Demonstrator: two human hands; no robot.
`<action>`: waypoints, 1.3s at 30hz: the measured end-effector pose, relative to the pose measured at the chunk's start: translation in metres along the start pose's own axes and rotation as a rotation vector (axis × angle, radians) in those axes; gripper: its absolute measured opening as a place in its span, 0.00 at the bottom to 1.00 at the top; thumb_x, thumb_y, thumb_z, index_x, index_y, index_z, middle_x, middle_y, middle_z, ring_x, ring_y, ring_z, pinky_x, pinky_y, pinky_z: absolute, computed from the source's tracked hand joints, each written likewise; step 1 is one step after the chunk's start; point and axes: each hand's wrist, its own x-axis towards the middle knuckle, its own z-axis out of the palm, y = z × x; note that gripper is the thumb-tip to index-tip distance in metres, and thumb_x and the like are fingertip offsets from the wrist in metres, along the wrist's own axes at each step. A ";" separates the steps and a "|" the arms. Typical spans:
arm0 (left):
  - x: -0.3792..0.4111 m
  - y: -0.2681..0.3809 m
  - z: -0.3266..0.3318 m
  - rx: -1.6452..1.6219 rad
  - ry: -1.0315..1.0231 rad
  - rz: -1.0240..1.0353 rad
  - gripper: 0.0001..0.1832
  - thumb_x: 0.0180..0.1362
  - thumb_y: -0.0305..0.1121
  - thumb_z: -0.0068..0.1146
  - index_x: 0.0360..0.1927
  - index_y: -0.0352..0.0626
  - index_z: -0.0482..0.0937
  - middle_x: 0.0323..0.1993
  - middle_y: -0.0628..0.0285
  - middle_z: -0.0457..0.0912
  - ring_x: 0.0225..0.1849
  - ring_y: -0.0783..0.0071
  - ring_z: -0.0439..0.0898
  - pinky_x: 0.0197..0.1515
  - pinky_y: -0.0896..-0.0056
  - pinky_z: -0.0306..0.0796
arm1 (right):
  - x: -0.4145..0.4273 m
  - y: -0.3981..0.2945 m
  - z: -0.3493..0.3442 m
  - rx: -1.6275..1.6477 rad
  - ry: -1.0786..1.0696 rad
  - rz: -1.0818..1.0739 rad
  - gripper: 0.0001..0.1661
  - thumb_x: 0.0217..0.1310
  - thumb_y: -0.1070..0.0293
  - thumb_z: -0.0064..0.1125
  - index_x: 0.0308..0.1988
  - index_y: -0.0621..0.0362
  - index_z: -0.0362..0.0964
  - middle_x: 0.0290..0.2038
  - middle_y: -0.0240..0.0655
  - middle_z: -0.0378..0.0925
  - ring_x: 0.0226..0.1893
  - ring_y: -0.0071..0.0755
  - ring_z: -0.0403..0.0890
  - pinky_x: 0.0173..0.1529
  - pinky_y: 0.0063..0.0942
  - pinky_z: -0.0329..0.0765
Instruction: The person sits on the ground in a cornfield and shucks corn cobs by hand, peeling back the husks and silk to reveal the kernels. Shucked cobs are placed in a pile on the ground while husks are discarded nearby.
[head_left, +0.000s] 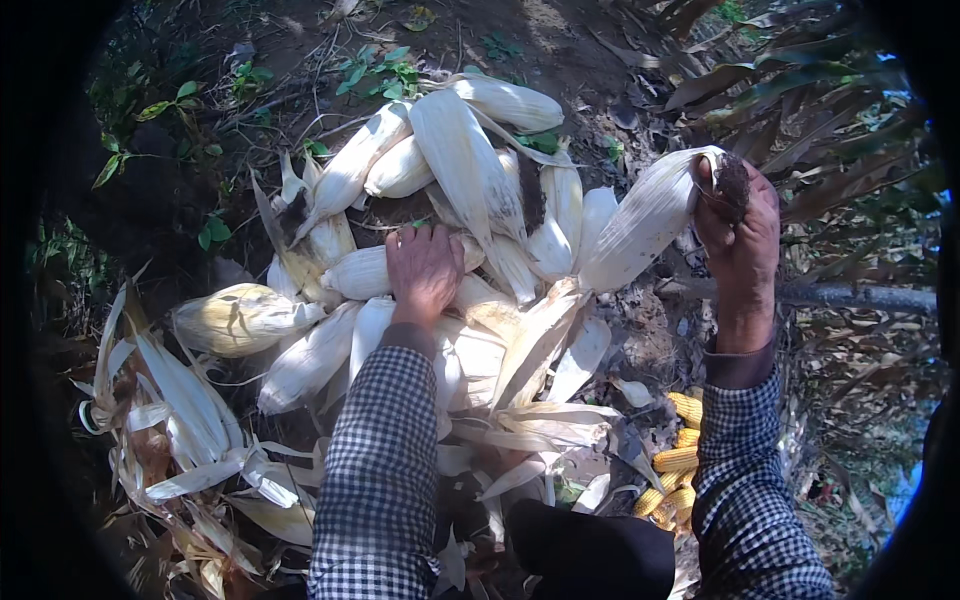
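My right hand (739, 217) is raised at the right and grips an ear of corn in its pale dry husk (645, 217). Dark brown silk (733, 180) shows at the ear's end by my thumb and fingers. My left hand (426, 274) lies across another husked-in ear (360, 273) in the middle of the pile, its fingers curled over the far side. Around it lie several more ears in white and straw-coloured husks, among them a yellowish one (244, 319) at the left. Loose opened husk leaves (540, 337) lie between my hands.
Bare yellow corn cobs (675, 472) lie beside my right forearm, partly covered by it. Torn husks (180, 420) are heaped at the lower left. Green weeds (386, 71) grow from the soil beyond the pile. Dry corn stalks and leaves (810, 112) line the right.
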 end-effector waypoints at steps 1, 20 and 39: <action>-0.005 -0.007 -0.007 -0.038 -0.094 -0.019 0.17 0.55 0.43 0.51 0.41 0.42 0.78 0.45 0.57 0.77 0.50 0.60 0.72 0.63 0.49 0.55 | -0.024 -0.011 0.005 0.131 -0.066 -0.022 0.12 0.63 0.66 0.55 0.39 0.66 0.75 0.20 0.30 0.76 0.09 0.11 0.60 0.11 0.11 0.52; -0.333 0.129 -0.431 -0.616 0.034 0.548 0.37 0.37 0.40 0.71 0.54 0.39 0.71 0.40 0.52 0.81 0.43 0.55 0.82 0.47 0.62 0.75 | -0.377 -0.247 0.137 0.133 -0.588 0.149 0.15 0.66 0.62 0.55 0.36 0.65 0.75 0.21 0.24 0.72 0.15 0.12 0.66 0.16 0.16 0.62; -0.388 0.013 -0.406 -0.142 0.293 0.431 0.26 0.39 0.37 0.70 0.43 0.42 0.75 0.35 0.53 0.81 0.39 0.55 0.82 0.40 0.62 0.77 | -0.506 -0.342 0.091 -0.977 -0.658 -0.230 0.11 0.62 0.67 0.57 0.34 0.65 0.77 0.20 0.36 0.75 0.18 0.26 0.73 0.25 0.25 0.70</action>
